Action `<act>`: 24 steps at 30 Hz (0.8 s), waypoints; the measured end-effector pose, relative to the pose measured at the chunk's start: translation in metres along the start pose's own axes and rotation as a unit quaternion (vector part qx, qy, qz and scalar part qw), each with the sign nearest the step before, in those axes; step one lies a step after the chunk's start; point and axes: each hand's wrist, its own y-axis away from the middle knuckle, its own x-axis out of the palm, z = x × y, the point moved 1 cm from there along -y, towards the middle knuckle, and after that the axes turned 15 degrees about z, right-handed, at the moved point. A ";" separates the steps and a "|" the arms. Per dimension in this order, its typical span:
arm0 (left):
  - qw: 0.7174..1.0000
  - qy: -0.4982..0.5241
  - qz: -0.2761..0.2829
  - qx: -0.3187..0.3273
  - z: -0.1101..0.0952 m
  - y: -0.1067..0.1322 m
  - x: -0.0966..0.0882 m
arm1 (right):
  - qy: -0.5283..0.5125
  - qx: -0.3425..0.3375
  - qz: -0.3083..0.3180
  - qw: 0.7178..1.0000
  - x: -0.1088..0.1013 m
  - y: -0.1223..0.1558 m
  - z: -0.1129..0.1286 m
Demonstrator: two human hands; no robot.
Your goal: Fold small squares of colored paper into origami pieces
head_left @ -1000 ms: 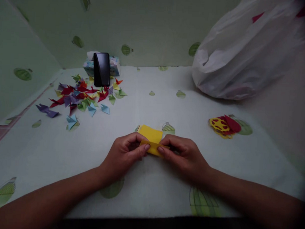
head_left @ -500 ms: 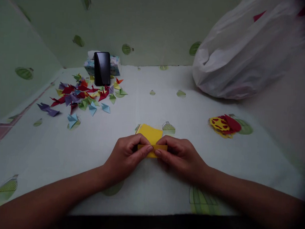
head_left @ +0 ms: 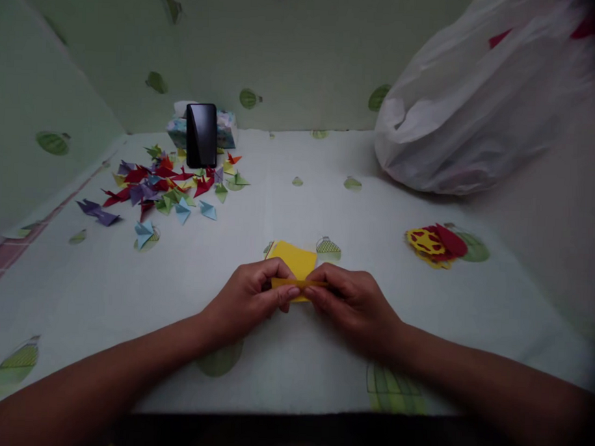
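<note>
Between my two hands is a narrow folded strip of yellow paper (head_left: 301, 283), seen nearly edge-on. My left hand (head_left: 262, 288) pinches its left part between thumb and fingers. On the right part, my right hand (head_left: 344, 296) does the same, and the two thumb tips almost meet at the middle. Behind and below the strip lies a small stack of yellow paper sheets (head_left: 294, 257) on the white covered table (head_left: 292, 366). My hands hide part of the stack and both ends of the strip.
A heap of colourful folded paper cranes (head_left: 169, 189) covers the back left. Behind it a black phone (head_left: 201, 136) leans on a tissue box (head_left: 226, 128). Yellow and red paper cut-outs (head_left: 431, 244) lie at right. A big white plastic bag (head_left: 457, 118) stands at back right.
The folded yellow strip has tilted and looks thinner than before. Both hands keep their pinch on it, and my left hand has shifted slightly to the right.
</note>
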 end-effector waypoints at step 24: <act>0.996 0.083 -0.002 -0.026 -0.004 0.000 0.004 | -0.215 0.090 0.004 0.973 -0.001 -0.005 0.000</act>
